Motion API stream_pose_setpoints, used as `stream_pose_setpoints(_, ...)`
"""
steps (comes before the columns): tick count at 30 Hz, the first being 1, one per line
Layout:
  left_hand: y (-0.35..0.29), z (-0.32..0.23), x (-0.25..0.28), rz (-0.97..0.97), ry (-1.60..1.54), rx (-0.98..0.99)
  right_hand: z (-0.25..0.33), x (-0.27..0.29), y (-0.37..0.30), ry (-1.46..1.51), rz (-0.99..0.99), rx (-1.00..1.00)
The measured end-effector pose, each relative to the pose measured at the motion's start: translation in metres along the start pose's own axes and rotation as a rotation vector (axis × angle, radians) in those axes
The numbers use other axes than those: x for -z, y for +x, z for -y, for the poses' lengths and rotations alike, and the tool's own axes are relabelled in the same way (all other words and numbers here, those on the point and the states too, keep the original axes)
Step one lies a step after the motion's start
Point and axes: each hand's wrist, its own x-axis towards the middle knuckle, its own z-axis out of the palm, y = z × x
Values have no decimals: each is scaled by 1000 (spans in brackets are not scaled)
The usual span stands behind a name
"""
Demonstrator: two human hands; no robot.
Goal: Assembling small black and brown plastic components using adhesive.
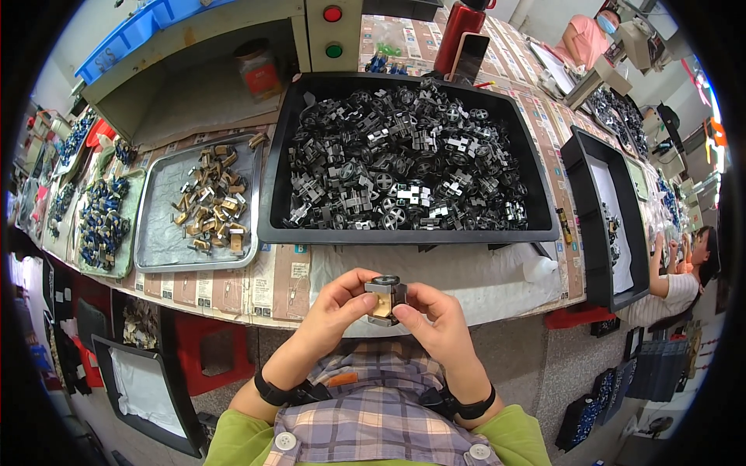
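Between my two hands, just above the near edge of the table, is a small metal assembly [385, 300] with a dark round top, grey metal sides and a tan block in its middle. The fingers of my left hand [342, 303] grip it from the left, thumb on the tan block. From the right, my right hand [431, 311] pinches its side with thumb and fingers. Beyond them, a big black tray [408, 236] is heaped with similar dark metal assemblies [388, 167] with spoked wheels. A metal tray [148, 233] on the left holds tan-and-metal pieces [214, 202].
Far left stands a green tray [128, 241] of blue parts. On the right are a white squeeze bottle [540, 269] and a black bin [633, 295]. A red flask [460, 35] and a phone [469, 58] stand behind the big tray. Two people [587, 40] sit at the right.
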Motion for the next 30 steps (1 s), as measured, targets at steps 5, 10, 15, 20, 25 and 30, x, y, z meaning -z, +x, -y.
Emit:
stream_pose_setpoints(5, 0, 3, 3, 83, 16, -41, 15, -2, -2, -314, -52, 159)
stream_pose_setpoints(10, 1, 1, -2, 87, 116, -95, 22, -2, 0, -393, -41, 165)
stream_pose_setpoints(15, 2, 3, -2, 89, 230, -138, 23, -1, 2, -449, -54, 159)
stream_pose_setpoints(20, -1, 0, -3, 74, 370, -155, 19, 0, 2, -368, -54, 102)
stream_pose_setpoints(25, -2, 0, 1, 72, 356, -116, 21, -5, 0, -507, -102, 193)
stream_pose_setpoints(30, 0, 0, -4, 89, 261, -158, 22, -11, -1, -624, -145, 283)
